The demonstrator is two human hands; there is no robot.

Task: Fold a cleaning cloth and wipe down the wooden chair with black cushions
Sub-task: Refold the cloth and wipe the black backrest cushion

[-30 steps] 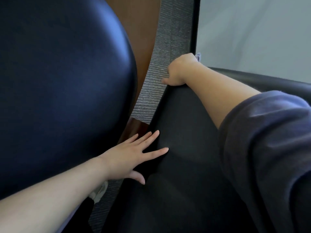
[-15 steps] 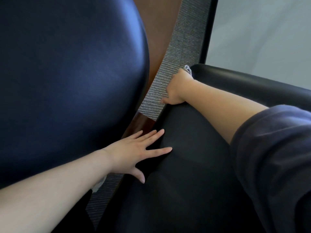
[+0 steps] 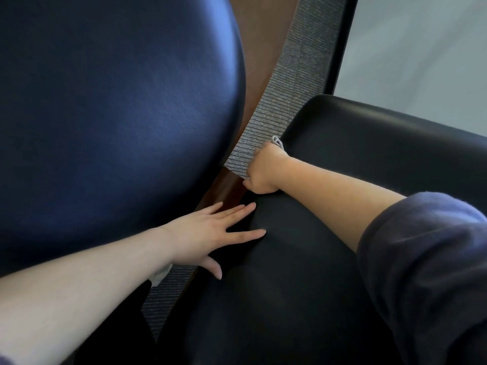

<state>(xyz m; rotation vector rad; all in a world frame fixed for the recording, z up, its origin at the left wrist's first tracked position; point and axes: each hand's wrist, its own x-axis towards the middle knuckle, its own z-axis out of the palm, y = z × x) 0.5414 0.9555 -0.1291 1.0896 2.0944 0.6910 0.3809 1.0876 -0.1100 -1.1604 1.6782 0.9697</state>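
sleeve (image 3: 421,272), dark and pushed up the right forearm, fills the near right corner. further in, the left hand (image 3: 208,233) lies flat on the left edge of the black cushion (image 3: 290,299), fingers straight and spread, holding nothing and seemingly steadying the pad. just past its fingertips a strip of the wooden frame (image 3: 226,188) shows between this cushion and a second cushion (image 3: 105,114), large and dark with a bluish sheen, on the left.

beyond that, the right hand (image 3: 263,175) is fisted at the cushion's far left edge, knuckles down against the side. its fingers are curled round the cleaning cloth (image 3: 277,141). only a small pale grey tip pokes out past the hand, so how neatly it is folded cannot be told.

the cloth looks light, soft and limp, likely to bunch or slip free unless kept as a flat pad under the palm and fingers. the cushion skin looks smooth and yielding, so it should glide easily, while the wood rail is hard and narrow and probably wants a pinch round its edge.

farthest off lie ribbed grey carpet (image 3: 284,101) and a pale wall (image 3: 421,48).
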